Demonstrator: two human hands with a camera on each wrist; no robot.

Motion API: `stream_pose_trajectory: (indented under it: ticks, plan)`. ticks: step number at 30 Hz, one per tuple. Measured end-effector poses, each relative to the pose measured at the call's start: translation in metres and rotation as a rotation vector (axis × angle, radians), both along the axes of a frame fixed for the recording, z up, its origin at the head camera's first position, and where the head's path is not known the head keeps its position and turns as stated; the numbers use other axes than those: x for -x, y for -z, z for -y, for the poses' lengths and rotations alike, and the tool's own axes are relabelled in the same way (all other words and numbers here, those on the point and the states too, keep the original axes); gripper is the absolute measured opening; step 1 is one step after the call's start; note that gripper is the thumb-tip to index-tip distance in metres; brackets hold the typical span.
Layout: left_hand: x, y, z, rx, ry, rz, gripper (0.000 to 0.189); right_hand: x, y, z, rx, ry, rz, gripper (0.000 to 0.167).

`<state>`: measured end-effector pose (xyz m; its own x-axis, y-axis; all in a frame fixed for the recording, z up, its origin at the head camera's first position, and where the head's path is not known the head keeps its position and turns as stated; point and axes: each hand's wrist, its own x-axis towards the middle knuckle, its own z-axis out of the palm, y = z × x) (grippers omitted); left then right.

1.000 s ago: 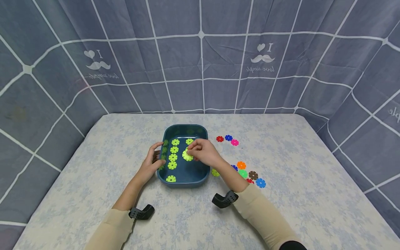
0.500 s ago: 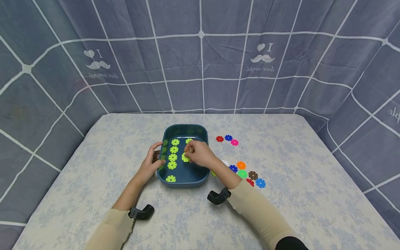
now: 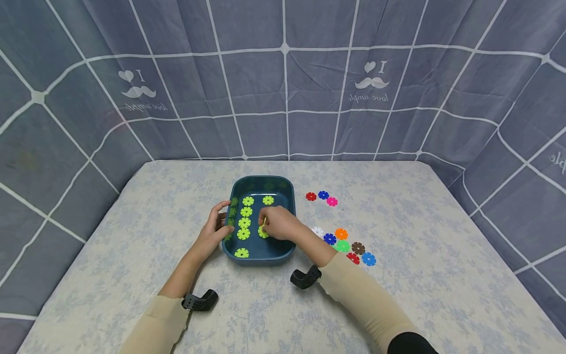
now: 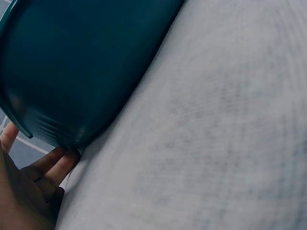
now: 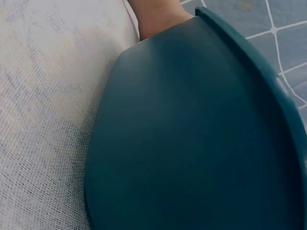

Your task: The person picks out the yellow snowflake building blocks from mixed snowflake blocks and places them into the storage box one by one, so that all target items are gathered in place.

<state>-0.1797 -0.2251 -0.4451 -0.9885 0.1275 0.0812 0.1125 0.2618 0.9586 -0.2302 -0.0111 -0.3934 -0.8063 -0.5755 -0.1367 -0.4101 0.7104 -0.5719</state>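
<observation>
A dark teal plastic box (image 3: 278, 250) stands on the table with yellow-green flower-shaped discs (image 3: 243, 233) lying in a column on its floor. My left hand (image 3: 214, 231) holds the box's left side, thumb at the rim and fingers against the outer wall, as the left wrist view also shows. My right hand (image 3: 279, 223) reaches inside and pinches a yellow-green flower-shaped disc (image 3: 265, 222), seen nearly edge-on. Just below those fingers shows another disc (image 3: 263, 232). A single disc (image 3: 268, 200) lies farther back. In the right wrist view the box wall (image 5: 192, 134) hides my fingers.
Right of the box lie several flower-shaped discs, among them an orange disc (image 3: 341, 233), a brown disc (image 3: 358, 248) and a light blue disc (image 3: 369, 259). Farther back are a red disc (image 3: 311, 196), a blue disc and a pink disc. A grey-blue curtain (image 3: 309, 98) surrounds the table.
My right hand has moved slightly left and toward me inside the box, its fingertips lower. The back disc and the white disc outside show again. My left hand and the box have stayed still.
</observation>
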Motion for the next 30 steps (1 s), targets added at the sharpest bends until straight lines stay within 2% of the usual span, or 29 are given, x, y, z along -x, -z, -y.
stream_pose_trajectory:
  ticks: [5, 14, 23, 30]
  plan:
    - [0.002, 0.003, 0.001, -0.003, -0.003, -0.007, 0.069, -0.001, 0.000, 0.001, -0.063, -0.015, -0.023, 0.007]
    - [-0.003, -0.009, -0.003, -0.011, 0.006, 0.021, 0.067, -0.003, 0.000, 0.003, -0.174, -0.037, -0.050, 0.020]
    - [0.000, 0.001, 0.000, -0.006, -0.002, -0.001, 0.068, -0.002, 0.001, 0.005, -0.230, -0.055, -0.051, 0.024]
    - [0.001, 0.002, 0.000, 0.004, -0.009, 0.003, 0.068, -0.002, 0.001, 0.005, -0.243, -0.065, -0.055, 0.027]
